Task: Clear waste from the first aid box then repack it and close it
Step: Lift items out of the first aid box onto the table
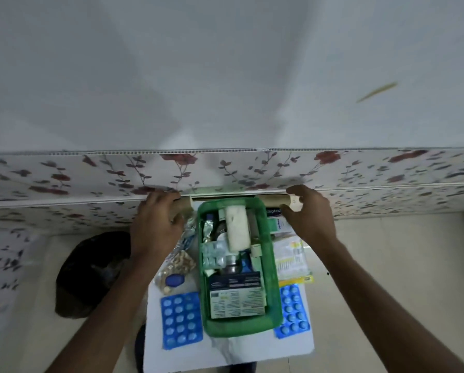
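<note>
The green first aid box (275,292) stands open on a white sheet (225,351). It holds a white bandage roll (236,227), silver blister strips (212,255) and a dark labelled carton (236,294). My left hand (155,222) and my right hand (310,214) each grip one end of a tan roll (275,203), held level across the box's far end. Its middle is hidden behind a pale green piece (214,190). Blue blister packs lie to the left (181,321) and right (292,310) of the box.
A black bag (90,273) sits on the floor at the left. A clear pouch of brown tablets (178,262) and a blue cap (174,279) lie left of the box, with small cartons (278,220) and a yellow-edged leaflet (292,261) on its right. A floral panel (64,179) runs behind.
</note>
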